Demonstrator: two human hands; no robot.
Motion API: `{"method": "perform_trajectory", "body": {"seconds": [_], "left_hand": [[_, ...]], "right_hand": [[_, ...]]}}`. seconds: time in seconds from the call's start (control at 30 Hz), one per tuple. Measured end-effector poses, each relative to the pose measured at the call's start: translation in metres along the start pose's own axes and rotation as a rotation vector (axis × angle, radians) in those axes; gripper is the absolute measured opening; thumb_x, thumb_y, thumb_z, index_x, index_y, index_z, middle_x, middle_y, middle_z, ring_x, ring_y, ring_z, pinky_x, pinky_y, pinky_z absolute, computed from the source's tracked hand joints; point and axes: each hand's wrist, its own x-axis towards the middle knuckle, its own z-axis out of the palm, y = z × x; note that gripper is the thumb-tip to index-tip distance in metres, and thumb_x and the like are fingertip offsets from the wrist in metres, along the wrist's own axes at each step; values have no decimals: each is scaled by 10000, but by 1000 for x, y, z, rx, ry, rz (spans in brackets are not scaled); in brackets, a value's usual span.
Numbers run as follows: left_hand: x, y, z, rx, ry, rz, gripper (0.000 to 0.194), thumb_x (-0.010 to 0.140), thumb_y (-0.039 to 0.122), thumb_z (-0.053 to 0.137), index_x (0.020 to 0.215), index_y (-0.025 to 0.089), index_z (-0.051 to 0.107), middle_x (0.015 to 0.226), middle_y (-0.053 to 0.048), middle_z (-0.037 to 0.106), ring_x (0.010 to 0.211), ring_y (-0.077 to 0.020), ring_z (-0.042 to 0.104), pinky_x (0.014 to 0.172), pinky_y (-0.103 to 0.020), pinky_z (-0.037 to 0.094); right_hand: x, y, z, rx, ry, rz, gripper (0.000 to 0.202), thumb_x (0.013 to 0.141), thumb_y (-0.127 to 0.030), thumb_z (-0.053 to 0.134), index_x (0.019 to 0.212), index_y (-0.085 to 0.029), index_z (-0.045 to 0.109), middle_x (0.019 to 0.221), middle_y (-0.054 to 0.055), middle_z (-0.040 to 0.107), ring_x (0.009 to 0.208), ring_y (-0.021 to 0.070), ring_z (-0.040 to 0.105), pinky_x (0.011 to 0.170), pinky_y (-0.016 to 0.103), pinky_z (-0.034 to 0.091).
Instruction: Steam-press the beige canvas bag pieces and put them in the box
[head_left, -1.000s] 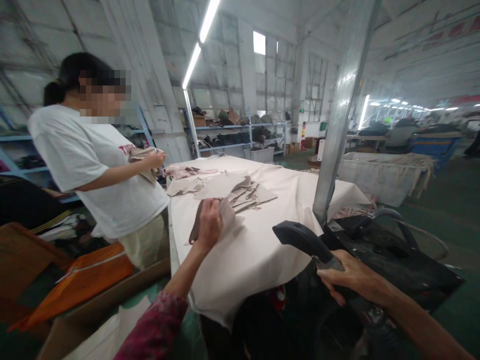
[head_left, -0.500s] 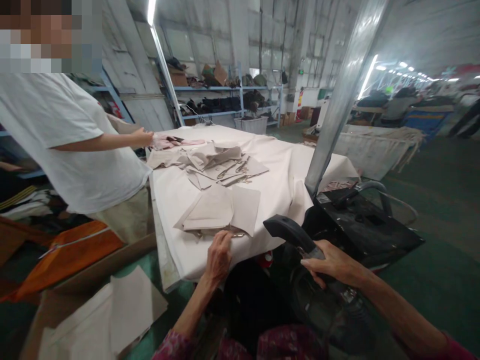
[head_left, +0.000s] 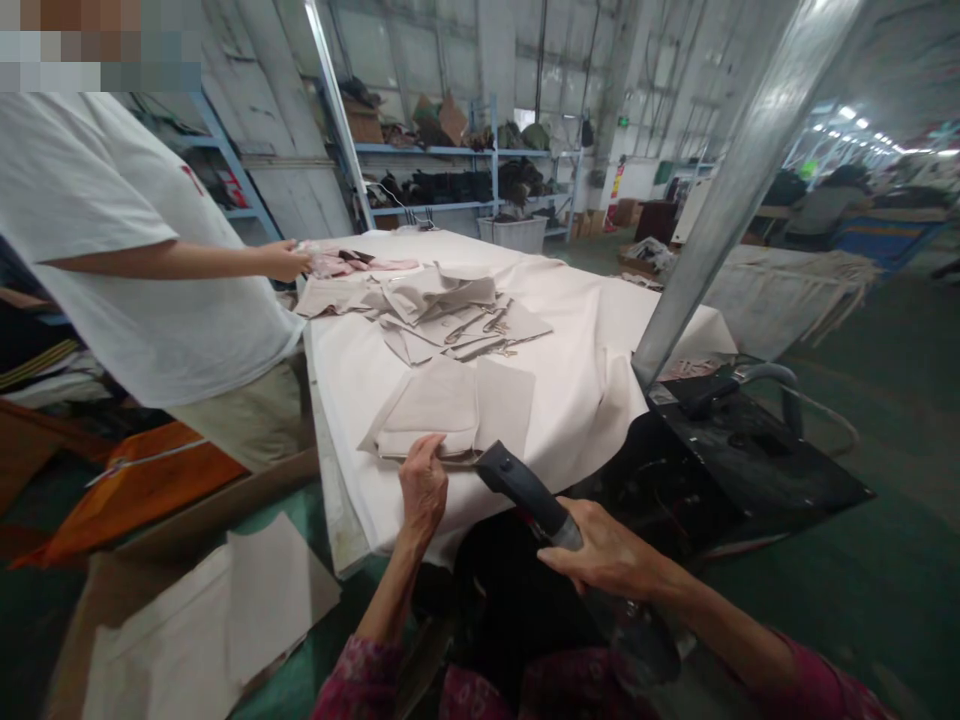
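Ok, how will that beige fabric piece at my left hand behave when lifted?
The beige fabric piece is probably light, since it looks thin. It may droop, as its flap spreads out away from your left hand.

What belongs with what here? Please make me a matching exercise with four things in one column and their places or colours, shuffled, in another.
Things:
1. Left hand
2. Right hand
3. Metal post
4. Other person's shirt

Places or colours:
A. White
B. At the near edge of a beige piece
C. Silver-grey
D. Around a dark handheld tool

Pairs: 1-B, 2-D, 3-C, 4-A
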Motion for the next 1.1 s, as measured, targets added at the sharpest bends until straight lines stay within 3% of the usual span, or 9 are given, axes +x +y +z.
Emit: {"method": "perform_trajectory", "body": {"seconds": [0.2,0.4,0.57,0.73,0.87,1.1], "left_hand": [[-1,2,-3,-37,-32,-24,339,776,84,358,953,131,644,961,-101,658,905,-204,606,857,-353,477],[-4,1,-3,-55,-45,-54,340,772,83,361,950,125,648,956,-97,662,889,-198,607,846,-339,478],[-4,0,-4,-78,-57,-95,344,770,85,351,938,137,646,941,-83,662,880,-190,612,841,-336,482],[-3,0,-4,-85,-79,-111,342,757,92,347,916,146,644,927,-74,665,859,-184,617,835,-336,485],[-2,0,-2,-53,-133,-93,337,750,106,348,912,132,643,926,-88,669,861,-198,618,838,-345,480],[1,-1,-1,38,-201,-101,344,727,125,354,914,145,642,946,-89,674,894,-214,619,864,-359,461]], "right_hand": [[21,-15,17,-111,93,19,178,740,-286,599,804,-156,496,536,-35,535,411,127,556,349,175,366],[25,-33,-11,-32,103,-59,123,799,-267,544,753,-162,498,479,-45,530,418,106,522,414,182,387],[13,-20,-28,43,-10,-54,138,800,-261,550,720,-156,510,471,-38,553,415,95,501,428,178,373],[17,-4,-18,123,-87,-10,131,772,-260,573,730,-153,512,484,-40,560,406,92,514,396,163,344],[34,-5,-11,210,-151,-38,147,743,-264,597,710,-152,508,484,-44,559,398,89,511,388,161,345],[39,-2,-34,263,-100,-111,150,766,-270,576,710,-143,519,469,-43,551,396,88,509,396,166,357]]}}
